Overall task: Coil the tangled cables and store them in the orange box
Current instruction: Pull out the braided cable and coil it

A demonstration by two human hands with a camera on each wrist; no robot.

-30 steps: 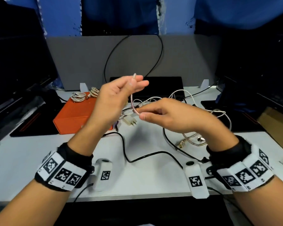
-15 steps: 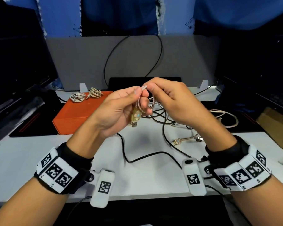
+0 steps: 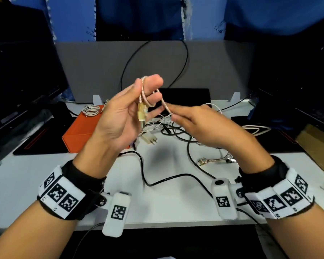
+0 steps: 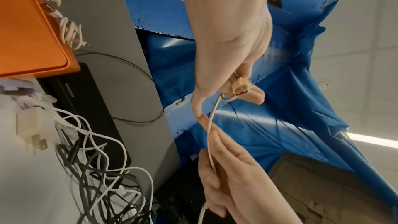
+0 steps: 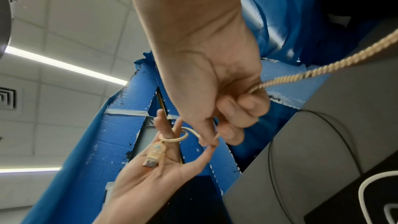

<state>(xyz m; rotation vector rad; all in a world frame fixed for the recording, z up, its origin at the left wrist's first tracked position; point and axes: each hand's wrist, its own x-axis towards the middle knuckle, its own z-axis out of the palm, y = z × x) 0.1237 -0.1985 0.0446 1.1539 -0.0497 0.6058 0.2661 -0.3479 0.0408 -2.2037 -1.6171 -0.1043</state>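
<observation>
Braided cable (image 3: 164, 104): pink-gold weave; I saw it looped round the raised fingers (image 3: 153, 84) of the left hand, its gold plug (image 3: 142, 112) hanging against the palm; from the loop it ran down and right into the right hand.
Left hand (image 3: 123, 118): held up above the table, palm toward me, fingers spread and near straight; half a second before they had been pinched together at the plug, so the hand had opened and risen while the cable stayed wound on it.
Right hand (image 3: 200, 126): fingers curled round the cable, pinching it just beside the left fingertips; half a second earlier it had been up at the top of the loop, and it had since dropped lower and to the right.
Orange box (image 3: 79, 131): on the white table (image 3: 26, 184), left of the hands; two coiled white cables (image 3: 91, 109) lay at its far edge, unchanged.
Tangle (image 3: 176, 129): black and white leads with a white charger (image 3: 150, 138), heaped on the table beyond the hands; still uncoiled.
</observation>
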